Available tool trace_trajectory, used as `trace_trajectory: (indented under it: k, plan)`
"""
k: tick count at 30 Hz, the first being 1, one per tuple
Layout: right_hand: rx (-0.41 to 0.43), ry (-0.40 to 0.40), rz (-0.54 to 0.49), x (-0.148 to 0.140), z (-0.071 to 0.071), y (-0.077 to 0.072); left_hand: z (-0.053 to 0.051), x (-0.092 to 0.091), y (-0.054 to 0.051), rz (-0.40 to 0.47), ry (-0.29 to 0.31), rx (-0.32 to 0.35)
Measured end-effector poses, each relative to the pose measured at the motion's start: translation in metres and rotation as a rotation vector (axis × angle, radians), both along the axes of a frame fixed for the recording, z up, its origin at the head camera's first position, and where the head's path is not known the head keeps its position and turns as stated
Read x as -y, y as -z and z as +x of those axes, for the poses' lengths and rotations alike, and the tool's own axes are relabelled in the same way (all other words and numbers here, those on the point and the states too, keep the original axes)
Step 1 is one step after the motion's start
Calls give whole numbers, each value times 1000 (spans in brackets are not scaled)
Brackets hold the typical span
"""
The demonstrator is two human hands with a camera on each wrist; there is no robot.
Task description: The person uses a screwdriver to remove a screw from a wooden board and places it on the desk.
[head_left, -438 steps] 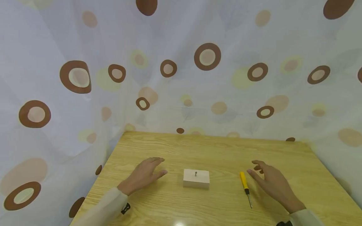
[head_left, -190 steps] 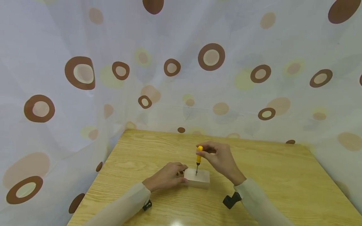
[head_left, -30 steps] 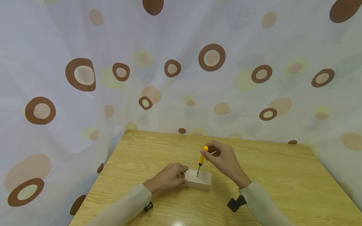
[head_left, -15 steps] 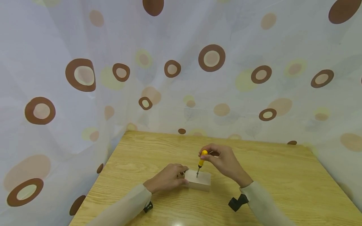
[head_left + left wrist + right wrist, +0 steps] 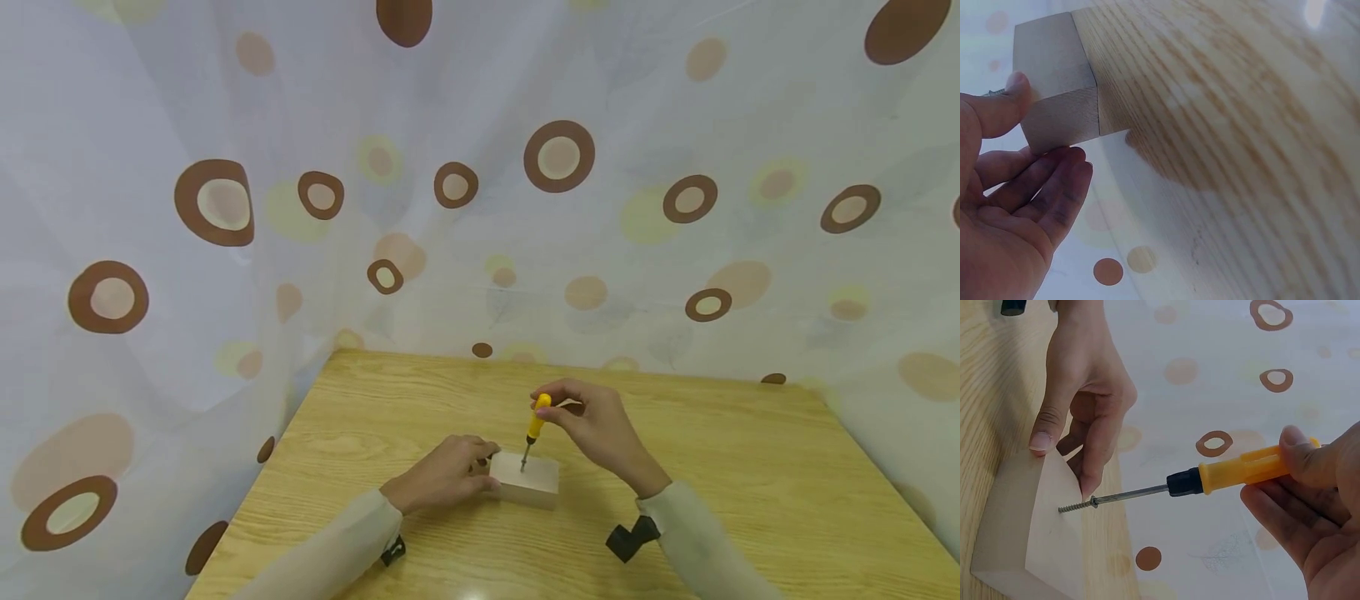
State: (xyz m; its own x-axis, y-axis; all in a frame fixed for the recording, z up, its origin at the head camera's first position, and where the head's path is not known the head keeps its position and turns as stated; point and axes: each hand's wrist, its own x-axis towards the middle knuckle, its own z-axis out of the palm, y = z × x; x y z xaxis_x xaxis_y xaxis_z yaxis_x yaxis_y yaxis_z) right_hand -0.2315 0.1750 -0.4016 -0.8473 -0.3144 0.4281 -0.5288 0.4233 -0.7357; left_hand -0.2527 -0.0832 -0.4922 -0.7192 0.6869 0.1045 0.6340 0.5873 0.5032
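Evidently, left hand [image 5: 438, 475]: grasping the left end of the block, thumb at the near side and fingers toward the far side. The hold looks meant to brace the block, leaving its top face uncovered.

Right hand [image 5: 600, 429]: pinching the screwdriver [image 5: 1185, 482] between thumb and fingers, high on its yellow handle [image 5: 1244, 470]. A grip that far up seems chosen for fine turning, with the shaft and screw left in plain sight.

Block [image 5: 528, 492]: flat on the wooden table [image 5: 735, 483], between the forearms and reachable by both hands — likely set there for that reason.

Screw [image 5: 1077, 507]: in the block's top face, its head meeting the screwdriver's tip; how firmly the two engage, I cannot tell.

Screwdriver's look: bright yellow handle, black collar, slim metal shaft; in the head view it leans toward the right hand.

Block's look: pale, plain and squared, with faint grain lines on one face in the left wrist view.

Screw's look: grey metal, ridged — a good stretch of thread shows above the wood.
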Motion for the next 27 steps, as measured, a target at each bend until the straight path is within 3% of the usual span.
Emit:
trace_trajectory:
  k: [4, 13, 21, 27]
  plan:
    - [26, -32, 7, 1, 0, -2, 0, 0, -1, -2, 3, -7]
    - [15, 53, -38, 5, 1, 2, -1, 0, 1, -6, 3, -3]
    - [6, -114, -33, 3, 1, -3, 0, -1, 0, -6, -12, 15]
    - [30, -14, -12, 1, 0, -1, 0, -1, -1, 6, -9, 18]
